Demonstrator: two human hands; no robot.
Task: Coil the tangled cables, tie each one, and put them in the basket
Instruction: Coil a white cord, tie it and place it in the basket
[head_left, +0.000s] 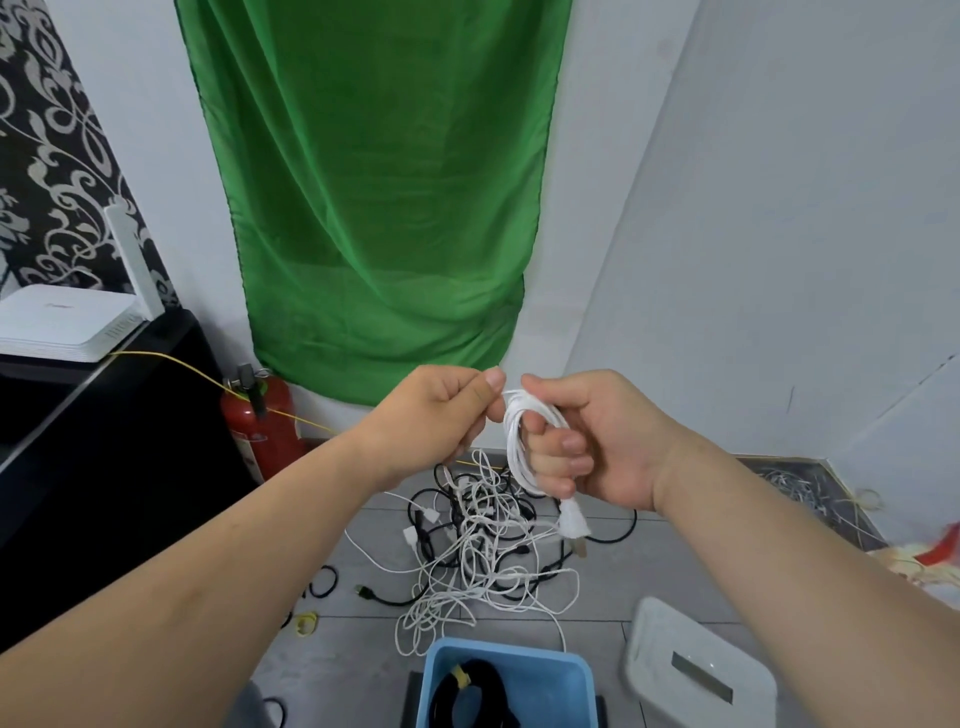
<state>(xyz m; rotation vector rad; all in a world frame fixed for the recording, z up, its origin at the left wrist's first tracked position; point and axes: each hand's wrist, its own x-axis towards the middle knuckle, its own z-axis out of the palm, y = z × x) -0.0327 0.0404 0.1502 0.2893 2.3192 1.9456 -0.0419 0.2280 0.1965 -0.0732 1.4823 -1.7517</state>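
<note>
The fingers (563, 462) of the right hand (608, 447) are curled tightly around the white cable (515, 447), which is wound into a small coil and held up in the air. The thumb and forefinger of the left hand (441, 410) pinch the free length of the same cable, just beside the top of the coil. Its plug (572, 519) hangs loose under the right hand. I judge this cable to be light, thin and soft, but a little springy and smooth, so the loops will probably open if the grip loosens. The best place to hold it is where all loops come together, not at the plug. Below, closest to the person, the blue basket (581, 673) stands on the floor and already holds a black coil (470, 693) with a yellow tie. Behind it, the tangle (483, 551) of white and black cables lies on the floor (602, 582). Farther away a red fire extinguisher (262, 431) stands near the wall, and a green cloth (379, 182) hangs behind it.
</note>
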